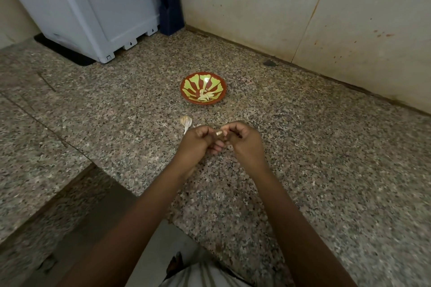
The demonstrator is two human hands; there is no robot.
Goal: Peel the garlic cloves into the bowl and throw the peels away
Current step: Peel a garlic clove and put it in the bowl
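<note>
Granite counter, beige wall; fingers of left hand and right hand tight around garlic clove.

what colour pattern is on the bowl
The bowl has a red-brown base with yellow-green petal-like streaks fanning outward, seen best in the head view.

Soft, dim indoor light falls evenly over the speckled tabletop and is brightest on the pale wall at upper right. A small glare spot shines on the glazed bowl. The left hand and right hand cast only a faint shadow beneath them. The garlic clove they pinch shows too small and soft for detail. The forearms go dark toward the bottom edge. Wide-angle distortion bends the wall's base line and the tabletop's front edge. The corners smear, blurring the white appliance at upper left.
</note>
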